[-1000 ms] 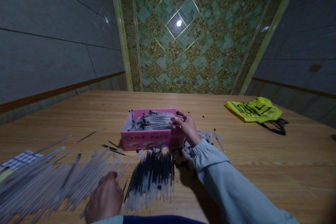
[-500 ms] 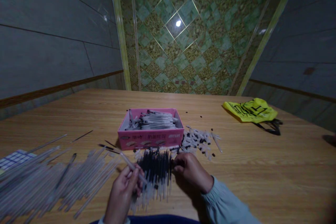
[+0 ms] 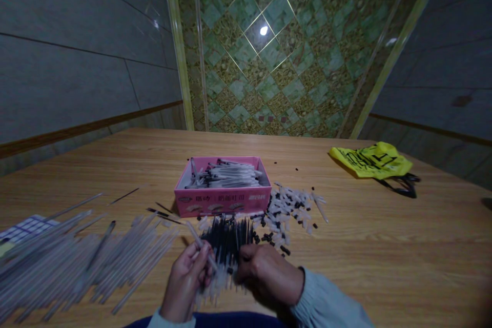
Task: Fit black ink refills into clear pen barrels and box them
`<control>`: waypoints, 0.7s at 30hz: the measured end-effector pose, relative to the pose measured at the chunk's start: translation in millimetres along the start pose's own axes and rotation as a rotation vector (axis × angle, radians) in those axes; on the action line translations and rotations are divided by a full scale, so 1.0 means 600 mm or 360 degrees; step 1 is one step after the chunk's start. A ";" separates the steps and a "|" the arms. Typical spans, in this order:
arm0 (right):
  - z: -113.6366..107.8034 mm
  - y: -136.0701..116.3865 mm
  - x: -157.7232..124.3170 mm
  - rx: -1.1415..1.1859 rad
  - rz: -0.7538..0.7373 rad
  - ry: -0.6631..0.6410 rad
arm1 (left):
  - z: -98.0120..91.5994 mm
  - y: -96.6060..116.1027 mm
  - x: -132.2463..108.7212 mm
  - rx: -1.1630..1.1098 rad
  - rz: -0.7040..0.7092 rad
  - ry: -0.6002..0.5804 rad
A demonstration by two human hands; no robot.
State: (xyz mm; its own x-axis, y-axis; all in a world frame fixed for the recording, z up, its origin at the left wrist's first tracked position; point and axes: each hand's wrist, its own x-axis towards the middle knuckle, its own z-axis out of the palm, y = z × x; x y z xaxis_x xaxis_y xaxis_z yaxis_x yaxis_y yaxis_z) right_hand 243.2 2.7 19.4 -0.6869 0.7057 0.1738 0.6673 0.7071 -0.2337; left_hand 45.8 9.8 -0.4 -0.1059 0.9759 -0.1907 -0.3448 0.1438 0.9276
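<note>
Between the thumb and fingers of my left hand (image 3: pixel 188 277) is a translucent pen barrel (image 3: pixel 200 242), tilted up to the left. My right hand (image 3: pixel 265 270) is closed over the right side of a bundle of black-and-clear refills (image 3: pixel 225 238); what its fingertips pinch is hidden. Behind the bundle stands a pink box (image 3: pixel 223 204) holding many clear pens with black ends (image 3: pixel 232 174). Small clear and black caps (image 3: pixel 282 207) lie scattered right of the box.
Many clear tubes (image 3: pixel 57 266) spread over the left of the wooden table (image 3: pixel 365 246), beside a checked item (image 3: pixel 33 228). Several dark refills (image 3: pixel 163 215) lie left of the box. A yellow bag (image 3: pixel 372 161) with black straps rests at the back right.
My right hand has moved left and down onto the refills, uncovering black caps behind it. My left hand still holds the barrel. The view has shifted slightly.
</note>
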 end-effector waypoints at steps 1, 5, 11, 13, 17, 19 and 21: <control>-0.002 -0.001 0.000 -0.0037 -0.0028 0.0000 | 0.000 0.000 0.000 0.0009 -0.0005 0.0000; -0.002 0.000 0.000 -0.0097 -0.0139 0.0030 | -0.001 0.000 0.001 -0.0006 -0.0029 -0.0012; 0.008 0.009 -0.001 -0.0194 -0.0168 0.0129 | -0.004 0.001 0.004 -0.0160 -0.0089 -0.0023; 0.007 0.011 -0.002 -0.0197 -0.0177 0.0125 | -0.006 0.002 0.005 -0.0217 -0.0107 -0.0038; 0.001 0.009 -0.004 -0.0142 -0.0203 0.0066 | -0.011 0.002 0.007 -0.0273 -0.0133 -0.0032; 0.000 0.008 -0.004 -0.0146 -0.0194 0.0045 | -0.013 0.002 0.008 -0.0316 -0.0163 -0.0043; 0.003 0.008 -0.003 -0.0158 -0.0194 0.0045 | -0.015 0.001 0.010 -0.0373 -0.0214 -0.0064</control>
State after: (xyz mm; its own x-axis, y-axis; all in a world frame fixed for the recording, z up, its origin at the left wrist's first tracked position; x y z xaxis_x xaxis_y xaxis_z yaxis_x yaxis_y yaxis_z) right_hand 247.0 4.9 16.2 -0.7571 0.6144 0.2220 0.6057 0.7875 -0.1139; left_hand 36.5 14.1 -3.5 -0.0091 0.9569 -0.2901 -0.5602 0.2355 0.7942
